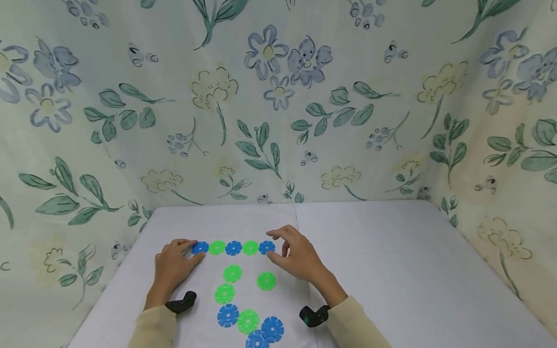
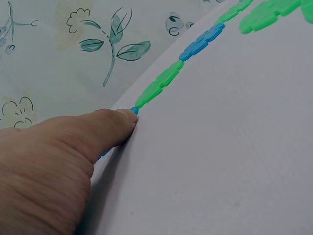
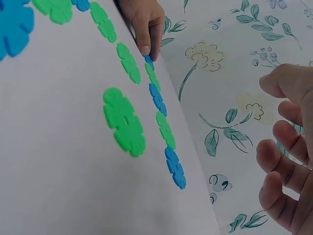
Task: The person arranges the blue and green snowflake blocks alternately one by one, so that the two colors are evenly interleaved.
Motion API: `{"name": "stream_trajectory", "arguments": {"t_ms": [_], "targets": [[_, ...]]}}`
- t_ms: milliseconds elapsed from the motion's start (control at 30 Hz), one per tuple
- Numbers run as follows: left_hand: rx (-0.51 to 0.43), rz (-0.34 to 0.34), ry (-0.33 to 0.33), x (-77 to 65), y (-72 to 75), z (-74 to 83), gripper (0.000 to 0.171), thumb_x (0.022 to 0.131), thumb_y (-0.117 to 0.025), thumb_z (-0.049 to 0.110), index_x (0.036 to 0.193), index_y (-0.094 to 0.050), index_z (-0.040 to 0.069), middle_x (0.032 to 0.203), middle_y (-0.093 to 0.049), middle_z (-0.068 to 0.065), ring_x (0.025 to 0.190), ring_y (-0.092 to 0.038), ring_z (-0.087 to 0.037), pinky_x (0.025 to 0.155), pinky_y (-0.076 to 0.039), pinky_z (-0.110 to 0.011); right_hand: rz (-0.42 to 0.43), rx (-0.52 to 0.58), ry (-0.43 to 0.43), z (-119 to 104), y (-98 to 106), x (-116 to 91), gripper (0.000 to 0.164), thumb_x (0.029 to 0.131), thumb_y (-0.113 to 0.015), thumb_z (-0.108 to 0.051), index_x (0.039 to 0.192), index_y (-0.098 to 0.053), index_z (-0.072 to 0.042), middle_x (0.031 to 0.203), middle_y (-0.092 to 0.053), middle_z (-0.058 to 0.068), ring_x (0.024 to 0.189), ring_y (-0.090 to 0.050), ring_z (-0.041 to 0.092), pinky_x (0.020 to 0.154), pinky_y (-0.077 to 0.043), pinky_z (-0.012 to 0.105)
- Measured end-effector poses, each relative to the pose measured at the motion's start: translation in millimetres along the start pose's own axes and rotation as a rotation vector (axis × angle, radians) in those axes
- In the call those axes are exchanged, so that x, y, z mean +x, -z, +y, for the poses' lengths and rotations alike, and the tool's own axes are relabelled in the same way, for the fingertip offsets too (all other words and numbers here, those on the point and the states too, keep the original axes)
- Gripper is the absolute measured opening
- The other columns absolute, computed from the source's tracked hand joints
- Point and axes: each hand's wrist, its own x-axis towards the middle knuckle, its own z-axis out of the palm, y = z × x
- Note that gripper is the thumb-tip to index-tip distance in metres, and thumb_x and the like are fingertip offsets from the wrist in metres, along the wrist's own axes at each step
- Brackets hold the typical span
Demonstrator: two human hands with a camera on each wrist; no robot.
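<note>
A row of flat, notched plastic building discs, alternately blue and green, lies across the white table. My left hand (image 1: 173, 264) pinches the blue disc (image 1: 200, 248) at the row's left end between thumb and fingers. In the left wrist view the thumb (image 2: 115, 126) covers most of that disc. Beside the right-end blue disc (image 1: 266, 247) hovers my right hand (image 1: 299, 252), thumb and forefinger spread apart. The right wrist view shows the same blue disc (image 3: 174, 167) apart from the curved fingers, which hold nothing. Between the ends lie a green disc (image 1: 217, 248), a blue disc (image 1: 233, 248) and another green disc (image 1: 250, 247).
Nearer me lie loose green discs (image 1: 266, 281) and a trail of green and blue discs (image 1: 227, 315), with two blue ones overlapping (image 1: 258, 343). Each wrist wears a black camera mount (image 1: 314, 316). Floral cloth (image 1: 277, 143) hangs behind and beside the white table (image 1: 378, 273).
</note>
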Motion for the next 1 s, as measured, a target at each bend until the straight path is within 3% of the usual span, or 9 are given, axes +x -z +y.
{"name": "stream_trajectory", "arguments": {"t_ms": [500,767,1000], "targets": [[0.010,0.004,-0.010,1.3,-1.3,-2.9,0.060,0.088,-0.072,0.051,0.136,-0.064,0.016,0.138,-0.056,-0.019,0.124,-0.051,-0.042,0.093,-0.033,-0.058,-0.160,-0.038,-0.038,6,-8,-21,0.047,0.088,-0.077,-0.038,0.129,-0.066,-0.019,0.116,-0.065,0.001,0.070,-0.051,0.001,0.061,-0.045,0.020],[0.012,0.005,-0.015,0.0,1.0,-0.4,0.060,0.088,-0.073,0.049,0.135,-0.064,0.014,0.137,-0.057,-0.019,0.124,-0.051,-0.042,0.093,-0.033,-0.059,-0.228,0.054,-0.089,16,-18,-28,0.050,0.086,-0.079,-0.039,0.130,-0.066,-0.019,0.118,-0.063,0.001,0.069,-0.052,0.002,0.063,-0.046,0.021],[0.008,0.006,-0.014,0.3,0.4,-1.1,0.058,0.088,-0.072,0.049,0.135,-0.064,0.016,0.136,-0.057,-0.018,0.123,-0.051,-0.041,0.093,-0.033,-0.058,-0.260,0.094,-0.049,20,-23,-30,0.050,0.086,-0.079,-0.038,0.130,-0.066,-0.018,0.116,-0.061,0.002,0.068,-0.050,0.001,0.061,-0.045,0.020]]}}
